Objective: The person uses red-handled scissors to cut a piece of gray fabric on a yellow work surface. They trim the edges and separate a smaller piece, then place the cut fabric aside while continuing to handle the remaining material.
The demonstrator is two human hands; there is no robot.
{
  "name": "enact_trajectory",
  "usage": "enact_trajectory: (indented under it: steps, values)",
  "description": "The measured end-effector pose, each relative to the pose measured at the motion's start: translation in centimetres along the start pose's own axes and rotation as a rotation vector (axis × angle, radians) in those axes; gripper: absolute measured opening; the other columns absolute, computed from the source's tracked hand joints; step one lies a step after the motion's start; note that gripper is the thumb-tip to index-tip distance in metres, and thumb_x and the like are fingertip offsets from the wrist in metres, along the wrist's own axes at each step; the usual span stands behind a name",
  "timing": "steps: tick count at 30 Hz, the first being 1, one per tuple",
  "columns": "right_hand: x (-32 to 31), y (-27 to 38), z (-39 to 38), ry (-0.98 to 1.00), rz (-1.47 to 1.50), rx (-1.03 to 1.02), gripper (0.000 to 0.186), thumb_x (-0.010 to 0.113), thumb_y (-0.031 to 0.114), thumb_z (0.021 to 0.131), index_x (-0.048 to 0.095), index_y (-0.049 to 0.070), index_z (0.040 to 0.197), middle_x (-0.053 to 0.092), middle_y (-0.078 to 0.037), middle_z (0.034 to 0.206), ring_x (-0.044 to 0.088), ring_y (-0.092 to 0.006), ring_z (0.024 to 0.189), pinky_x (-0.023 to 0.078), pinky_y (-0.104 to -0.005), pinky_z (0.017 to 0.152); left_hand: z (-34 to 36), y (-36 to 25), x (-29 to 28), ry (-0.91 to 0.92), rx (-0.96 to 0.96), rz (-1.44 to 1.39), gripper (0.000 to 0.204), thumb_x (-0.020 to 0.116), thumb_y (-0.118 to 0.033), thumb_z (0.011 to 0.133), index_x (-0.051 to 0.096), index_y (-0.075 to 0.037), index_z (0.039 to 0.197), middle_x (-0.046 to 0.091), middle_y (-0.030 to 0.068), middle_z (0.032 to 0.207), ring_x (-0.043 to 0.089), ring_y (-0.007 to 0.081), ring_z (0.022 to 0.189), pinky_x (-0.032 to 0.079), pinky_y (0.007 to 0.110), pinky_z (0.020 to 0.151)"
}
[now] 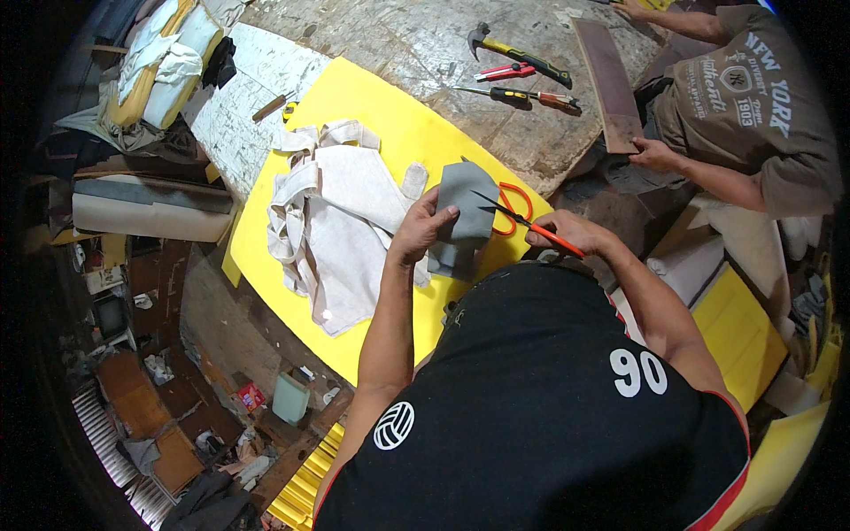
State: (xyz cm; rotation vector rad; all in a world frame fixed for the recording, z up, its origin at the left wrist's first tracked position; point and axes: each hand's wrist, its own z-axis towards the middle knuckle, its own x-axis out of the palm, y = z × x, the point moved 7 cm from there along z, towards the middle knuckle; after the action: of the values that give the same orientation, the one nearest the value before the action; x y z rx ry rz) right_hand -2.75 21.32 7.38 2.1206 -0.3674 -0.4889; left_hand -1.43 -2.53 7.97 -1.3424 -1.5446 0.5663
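I have the right hand (571,232) closed around the red-handled scissors (522,219); how its fingers sit in the loops is partly hidden. The left hand (418,232) pinches the grey piece (467,208), thumb on top, fingers out of sight beneath, just in front of the torso and above the yellow sheet (332,97). The slightly parted blades overlap the piece's right part and point toward the left side: a slip could nick the thumb, and a slack hold could let the piece twist. I cannot tell whether blade and material touch. Orange loops (529,202), apparently of other scissors, lie just beyond and could snag the working pair. Leftward, the off-white cloth (354,203) limits travel; rightward, the sheet and table (416,40) edges are near. Farther out, bare tabletop surrounds the hammer (529,60), while a co-worker's board (611,84) bounds the right.
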Motion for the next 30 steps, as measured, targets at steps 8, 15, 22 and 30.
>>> enact_trajectory:
  steps: [8,15,22,30]
  values:
    - [0.3,1.1,-1.3,-0.021,-0.035,0.111,0.052,0.064,0.051,0.089,0.062,0.0,0.076,0.052,0.0,0.063,0.046,-0.0086,0.063,0.039,-0.0314,0.056,0.3,-0.3,0.4,0.056,0.028,0.076,0.044,0.062,-0.012,0.094,0.048,-0.002,0.134,0.061,0.0034,0.12,0.057,0.0125,0.106,0.044,0.028,0.093]
    - [1.4,-0.9,-1.3,-0.041,0.134,-0.02,0.056,0.057,0.056,0.092,0.063,0.001,0.084,0.056,-0.001,0.069,0.047,-0.0102,0.065,0.04,-0.0317,0.058,0.5,-1.9,0.3,-0.017,0.136,0.177,0.044,0.059,-0.01,0.093,0.047,-0.001,0.134,0.06,0.0051,0.119,0.056,0.0138,0.107,0.044,0.029,0.093]
    - [0.5,0.5,-2.4,-0.103,0.067,-0.034,0.055,0.06,0.054,0.09,0.062,0.0,0.08,0.052,0.0,0.065,0.043,-0.0095,0.064,0.039,-0.0323,0.057,0.4,-2.7,0.3,-0.021,0.159,0.121,0.043,0.058,-0.006,0.093,0.047,0.001,0.135,0.06,0.0065,0.12,0.057,0.0147,0.107,0.044,0.029,0.094]
    - [0.5,-0.2,-2.4,-0.051,0.041,0.039,0.038,0.069,0.037,0.089,0.065,-0.001,0.083,0.054,0.001,0.064,0.045,-0.0067,0.064,0.041,-0.0306,0.057,0.4,-2.6,0.1,-0.025,0.177,0.18,0.044,0.059,-0.006,0.093,0.046,0.001,0.135,0.059,0.0061,0.122,0.055,0.0143,0.11,0.042,0.029,0.096]
